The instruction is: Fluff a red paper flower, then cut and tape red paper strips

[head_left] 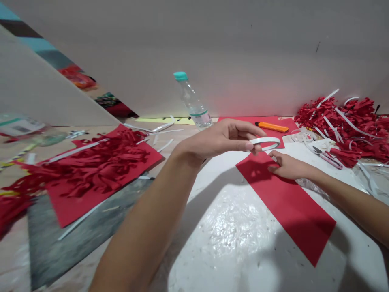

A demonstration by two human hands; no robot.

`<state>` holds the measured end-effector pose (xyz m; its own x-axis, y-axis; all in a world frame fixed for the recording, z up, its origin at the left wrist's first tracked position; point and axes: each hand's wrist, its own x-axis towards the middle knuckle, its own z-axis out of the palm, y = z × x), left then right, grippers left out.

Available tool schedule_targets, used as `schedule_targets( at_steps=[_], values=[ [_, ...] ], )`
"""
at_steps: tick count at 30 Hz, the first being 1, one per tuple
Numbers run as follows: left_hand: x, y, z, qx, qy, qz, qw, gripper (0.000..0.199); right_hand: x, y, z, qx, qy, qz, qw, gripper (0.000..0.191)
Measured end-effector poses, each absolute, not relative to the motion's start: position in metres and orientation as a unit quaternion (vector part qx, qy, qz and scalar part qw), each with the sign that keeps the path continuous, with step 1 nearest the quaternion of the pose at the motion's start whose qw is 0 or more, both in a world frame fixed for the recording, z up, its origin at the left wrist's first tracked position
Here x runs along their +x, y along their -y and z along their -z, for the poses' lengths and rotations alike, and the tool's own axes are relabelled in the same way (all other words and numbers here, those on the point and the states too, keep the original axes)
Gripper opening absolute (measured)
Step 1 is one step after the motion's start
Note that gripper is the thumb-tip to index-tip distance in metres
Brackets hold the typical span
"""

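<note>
My left hand (223, 140) is raised over the far end of a red paper strip (291, 207). Between thumb and fingers it pinches a narrow white tape roll (267, 140), which looks like a thin ring. My right hand (288, 165) rests on the strip's far right edge, fingers curled and fingertips against the paper. Whether a tape end runs to those fingertips, I cannot make out. The strip lies slantwise on a glossy white board (231, 227), its near end toward me on the right.
An orange box cutter (272, 127) lies on a red sheet (288, 121) behind my hands. Clear bottle (194, 103) stands tilted-looking by the wall. Scissors (328, 157) and heaped red paper fringes (361, 125) are at right. More fringes (100, 170) cover red paper at left.
</note>
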<state>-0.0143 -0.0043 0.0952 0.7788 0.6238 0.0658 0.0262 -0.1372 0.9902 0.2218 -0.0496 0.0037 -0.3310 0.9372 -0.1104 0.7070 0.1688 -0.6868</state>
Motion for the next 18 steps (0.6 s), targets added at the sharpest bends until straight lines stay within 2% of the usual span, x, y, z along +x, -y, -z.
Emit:
schedule_targets(
  at_steps=[3,6,9,13,18],
  values=[
    [-0.014,0.006,-0.096,0.714,-0.237,-0.242,0.612,0.035,0.216,0.061,-0.007,-0.583,0.785,-0.2,0.063,0.041],
    [-0.01,0.005,-0.091,0.688,-0.225,-0.248,0.643,0.04,0.211,0.067,-0.013,-0.571,0.818,-0.047,0.053,0.044],
    [-0.005,0.004,-0.086,0.653,-0.213,-0.27,0.674,0.046,0.209,0.065,-0.012,-0.567,0.804,-0.045,0.174,0.033],
    [-0.002,0.003,-0.085,0.623,-0.252,-0.304,0.675,0.045,0.204,0.062,0.003,-0.559,0.704,-0.167,0.406,0.026],
    [0.008,0.001,-0.08,0.579,-0.29,-0.363,0.67,0.043,0.195,0.066,0.025,-0.505,0.604,-0.299,0.539,0.032]
  ],
)
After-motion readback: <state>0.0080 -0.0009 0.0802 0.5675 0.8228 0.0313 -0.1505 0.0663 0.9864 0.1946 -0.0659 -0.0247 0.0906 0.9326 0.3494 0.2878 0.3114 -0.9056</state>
